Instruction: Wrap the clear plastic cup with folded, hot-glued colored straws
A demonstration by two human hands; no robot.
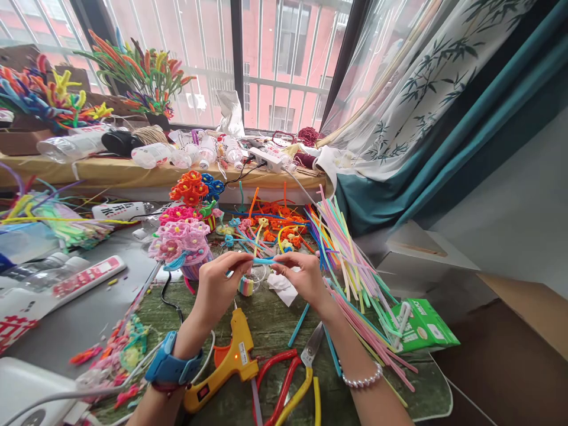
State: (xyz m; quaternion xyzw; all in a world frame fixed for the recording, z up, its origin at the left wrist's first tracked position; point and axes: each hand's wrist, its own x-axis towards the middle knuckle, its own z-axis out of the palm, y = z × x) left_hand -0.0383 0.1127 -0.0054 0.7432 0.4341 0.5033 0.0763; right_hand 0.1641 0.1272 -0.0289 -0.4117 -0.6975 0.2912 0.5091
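A short light blue pipe cleaner [264, 260] is stretched level between my two hands above the middle of the table. My left hand [222, 283] pinches its left end, and my right hand [302, 278] pinches the right end. Below my left hand lies a yellow glue gun [239, 349] with a small orange light. Scissors with red and yellow handles [309, 349] lie between my forearms. Behind my left hand stands a bunch of pink fuzzy flowers [180, 239]. A white paper scrap [283, 288] lies beneath my right hand.
Long pastel pipe cleaners [350, 254] spread along the right, beside a green packet [426, 325]. Orange pieces [279, 216] lie at the back. Plastic bottles and a power strip [265, 158] sit on the sill. A white device [35, 387] is at the lower left.
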